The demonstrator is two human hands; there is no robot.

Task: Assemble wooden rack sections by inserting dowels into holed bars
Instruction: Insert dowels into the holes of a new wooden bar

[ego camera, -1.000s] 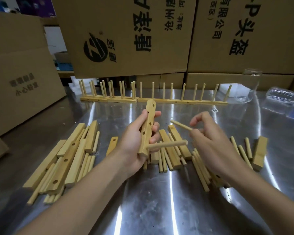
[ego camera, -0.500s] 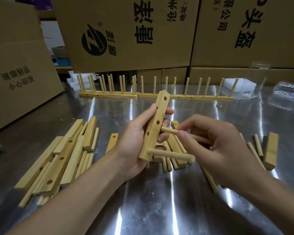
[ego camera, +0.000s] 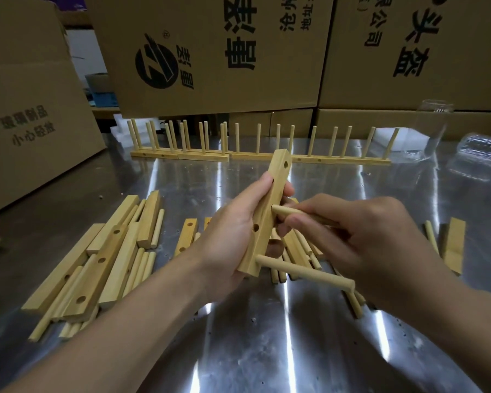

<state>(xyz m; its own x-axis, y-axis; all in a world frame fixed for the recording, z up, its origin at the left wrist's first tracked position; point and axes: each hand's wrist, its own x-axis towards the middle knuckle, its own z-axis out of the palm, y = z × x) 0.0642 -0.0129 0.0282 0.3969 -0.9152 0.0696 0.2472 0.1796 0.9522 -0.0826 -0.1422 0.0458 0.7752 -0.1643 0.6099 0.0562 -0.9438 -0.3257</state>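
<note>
My left hand (ego camera: 233, 236) grips a holed wooden bar (ego camera: 270, 211), held nearly upright above the steel table. One dowel (ego camera: 304, 272) sticks out sideways from the bar's lowest hole. My right hand (ego camera: 360, 236) pinches a second dowel (ego camera: 288, 211), whose tip touches the bar's side at a hole higher up. Loose holed bars and dowels (ego camera: 102, 256) lie in a pile at the left. More dowels and bars (ego camera: 298, 251) lie under my hands, partly hidden.
Finished rack sections (ego camera: 261, 154) with upright dowels stand in a row at the back of the table (ego camera: 238, 350). Cardboard boxes (ego camera: 216, 52) wall in the back and left. A clear glass (ego camera: 432, 129) and a lying plastic bottle (ego camera: 482, 154) sit far right. A short bar (ego camera: 454, 245) lies right.
My right hand brought the second dowel from mid-air to the bar's side hole. The bar in my left hand tilted a little and rose nearer the camera.
</note>
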